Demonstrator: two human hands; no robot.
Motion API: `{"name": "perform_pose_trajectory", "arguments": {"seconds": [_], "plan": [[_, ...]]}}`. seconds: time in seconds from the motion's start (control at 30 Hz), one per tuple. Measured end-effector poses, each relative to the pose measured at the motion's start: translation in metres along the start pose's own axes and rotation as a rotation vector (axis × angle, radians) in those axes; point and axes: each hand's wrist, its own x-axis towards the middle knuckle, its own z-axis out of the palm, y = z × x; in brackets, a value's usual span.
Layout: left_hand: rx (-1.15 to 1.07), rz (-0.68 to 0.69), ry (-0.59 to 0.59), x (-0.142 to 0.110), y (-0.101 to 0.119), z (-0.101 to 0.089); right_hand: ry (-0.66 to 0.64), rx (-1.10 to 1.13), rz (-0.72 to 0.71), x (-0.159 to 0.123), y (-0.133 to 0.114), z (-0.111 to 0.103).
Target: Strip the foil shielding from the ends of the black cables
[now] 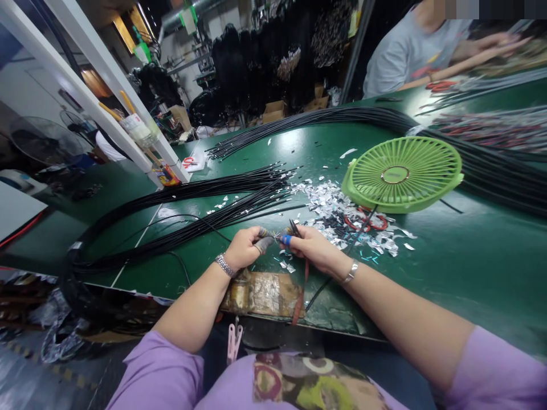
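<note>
My left hand point(245, 247) is closed, pinching the end of a thin black cable point(188, 219) between taped fingertips near the front of the green table point(448, 267). My right hand point(310, 247) is closed round a small dark cutting tool point(294, 229) with a red handle, its tip meeting the cable end between the two hands. A blue band covers one right fingertip. Both wrists carry metal bracelets.
Long bundles of black cables point(205, 199) lie left and behind. Silver foil scraps point(337, 216) are heaped by a green fan point(401, 173), with red scissors point(371, 221) under its edge. Another person point(410, 48) works at the far right. Brown tape point(262, 293) covers the table edge.
</note>
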Motion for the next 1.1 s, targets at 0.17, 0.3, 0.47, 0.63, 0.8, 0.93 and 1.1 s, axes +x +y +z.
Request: {"name": "perform_pose_trajectory", "arguments": {"seconds": [0.17,0.3,0.47,0.63,0.8,0.93,1.1], "plan": [[0.039,-0.004,-0.012,0.0,0.002,0.0,0.082,-0.258,-0.178,-0.002,0.0,-0.001],[0.036,-0.004,-0.056,0.0,0.002,0.001,0.2,-0.746,-0.481,-0.007,0.0,0.001],[0.059,-0.031,-0.114,0.0,0.003,0.001,0.142,-0.887,-0.605,-0.007,0.002,0.0],[-0.027,-0.08,-0.058,0.0,0.005,0.001,0.24,-0.584,-0.473,0.0,0.002,-0.008],[-0.072,-0.078,-0.032,0.0,0.006,0.002,0.115,-0.368,-0.193,0.003,0.001,-0.007],[-0.077,-0.057,-0.044,0.001,0.005,0.001,-0.005,-0.185,-0.05,0.0,0.0,0.0],[-0.086,-0.057,-0.038,0.001,0.002,0.0,-0.066,-0.002,0.011,-0.001,-0.001,0.002]]}}
